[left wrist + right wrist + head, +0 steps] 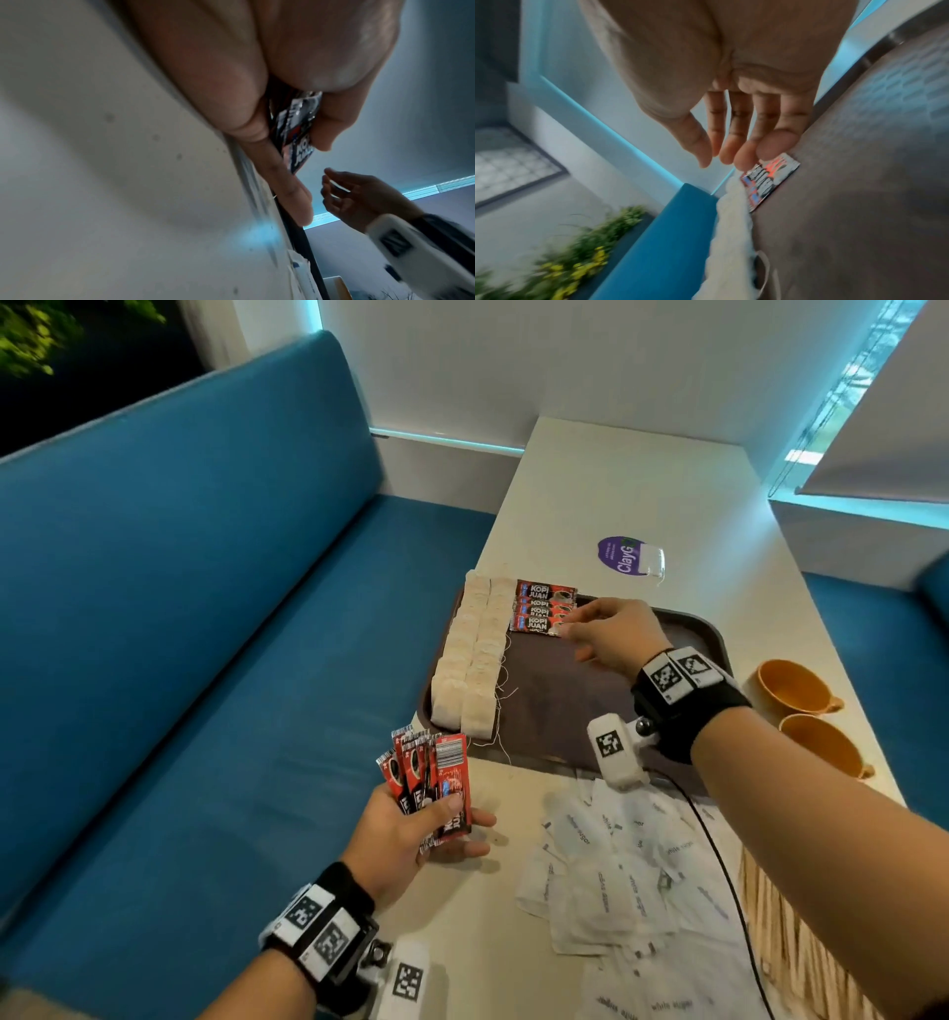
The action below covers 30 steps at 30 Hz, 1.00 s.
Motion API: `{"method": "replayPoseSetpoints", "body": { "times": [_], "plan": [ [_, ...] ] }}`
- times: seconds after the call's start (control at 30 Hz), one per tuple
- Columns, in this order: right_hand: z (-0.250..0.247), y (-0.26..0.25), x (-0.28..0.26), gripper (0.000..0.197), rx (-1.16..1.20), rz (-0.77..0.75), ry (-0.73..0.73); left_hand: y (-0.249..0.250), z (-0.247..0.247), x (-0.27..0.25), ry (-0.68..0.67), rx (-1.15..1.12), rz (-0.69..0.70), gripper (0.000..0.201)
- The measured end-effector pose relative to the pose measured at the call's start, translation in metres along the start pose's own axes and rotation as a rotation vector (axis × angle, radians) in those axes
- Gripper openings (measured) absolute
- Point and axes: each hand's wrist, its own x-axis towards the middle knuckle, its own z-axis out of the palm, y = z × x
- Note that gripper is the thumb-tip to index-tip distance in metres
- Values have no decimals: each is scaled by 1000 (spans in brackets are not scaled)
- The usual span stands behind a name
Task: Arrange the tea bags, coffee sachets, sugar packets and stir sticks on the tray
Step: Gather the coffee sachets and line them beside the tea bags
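Head view: left hand [411, 834] grips a fan of sachets [431, 788] beside the tray [565, 711] — teabags [472, 654] line its left. Right wrist view: right hand [731, 113], fingers straight, touches the laid sachets [767, 182]

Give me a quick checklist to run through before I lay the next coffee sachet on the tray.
1. Spare sachets in hand: ok. The left hand grips a fan of coffee sachets.
2. Last sachet settled: ok. The right hand has straight fingertips touching the nearest laid sachet, which lies flat.
3. Room for the next one: ok. Bare tray lies just below that column.
4. Tea bags undisturbed: ok. The tea bags sit in two neat columns along the tray's left side.
5. Sugar packets staged: not ok. The sugar packets lie in a loose pile off the tray.
6. Stir sticks within reach: cannot tell.
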Motion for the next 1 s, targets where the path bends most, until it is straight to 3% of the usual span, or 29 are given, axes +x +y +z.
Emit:
{"method": "replayPoseSetpoints", "body": {
  "times": [0.13,0.3,0.53,0.7,0.83,1.0],
  "plan": [
    [16,4,-77,10,130,-51,-202,0,1,-3,-2,17,-14,35],
    [44,29,-152,24,6,-22,-410,5,8,-12,14,12,19,30],
    [61,55,-184,13,120,-13,-319,3,10,-12,43,107,44,34],
    [54,58,-189,11,347,-89,-100,-1,5,-5,6,-13,47,42],
    [51,55,-193,17,497,-101,-177,-2,2,-1,6,-94,18,49],
    [63,61,-198,36,507,-27,-264,-4,1,-2,27,-100,69,37]
  ]
}}
